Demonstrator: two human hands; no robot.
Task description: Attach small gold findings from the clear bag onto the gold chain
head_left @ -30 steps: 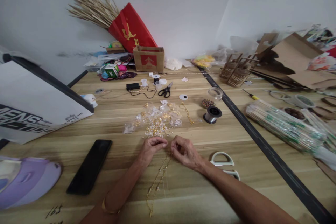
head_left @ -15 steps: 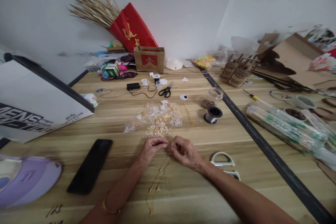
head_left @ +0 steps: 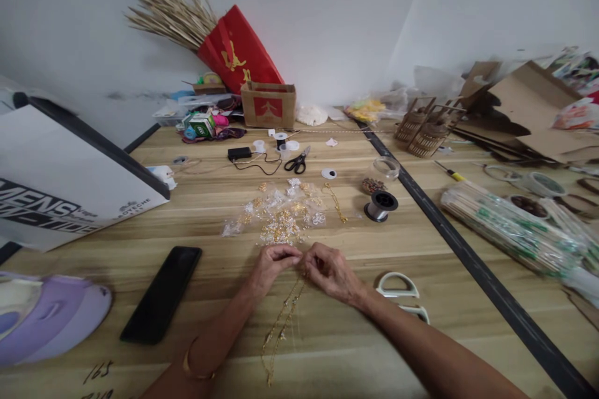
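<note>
- Chain [head_left: 282, 335]: on the near side of the hands, running from the right fingertips toward the viewer.
- Right hand [head_left: 330, 271]: fingers curled in a pinch, apparently on the chain's upper end.
- Left hand [head_left: 276, 265]: thumb and fingers nearly meeting; contents cannot be told.
- Step: seemingly fine fingertip work at that end, just before the beads [head_left: 281, 224].
- Next move: probably calls for a steady right pinch and precise left fingertips.

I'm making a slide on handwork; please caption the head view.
Left hand and right hand pinch close together at one end of a long gold chain, before a pile of small shiny pieces.
</note>
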